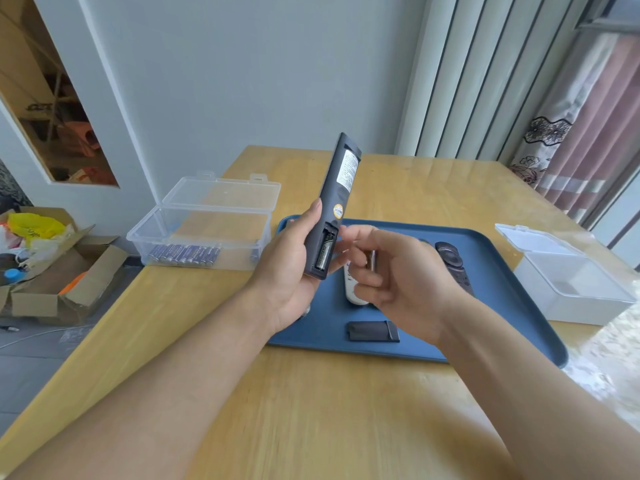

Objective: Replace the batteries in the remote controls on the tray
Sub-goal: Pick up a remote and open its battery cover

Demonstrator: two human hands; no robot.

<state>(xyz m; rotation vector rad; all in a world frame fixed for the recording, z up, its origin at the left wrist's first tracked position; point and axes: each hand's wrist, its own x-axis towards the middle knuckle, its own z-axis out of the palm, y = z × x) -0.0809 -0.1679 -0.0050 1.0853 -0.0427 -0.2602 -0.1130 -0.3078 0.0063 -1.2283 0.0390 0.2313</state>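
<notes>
Above the tray (512, 271), my left hand (291, 271) grips the uncovered dark remote (337, 199), one battery (323, 254) still seated, my right hand (398, 271) pinching another, swapping barely begun.

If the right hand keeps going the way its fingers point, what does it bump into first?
Probably the dark remote that the left hand holds up. The right hand points its fingers left, toward the open battery slot, where one battery sits. Depth is hard to judge, but they look almost touching.
</notes>
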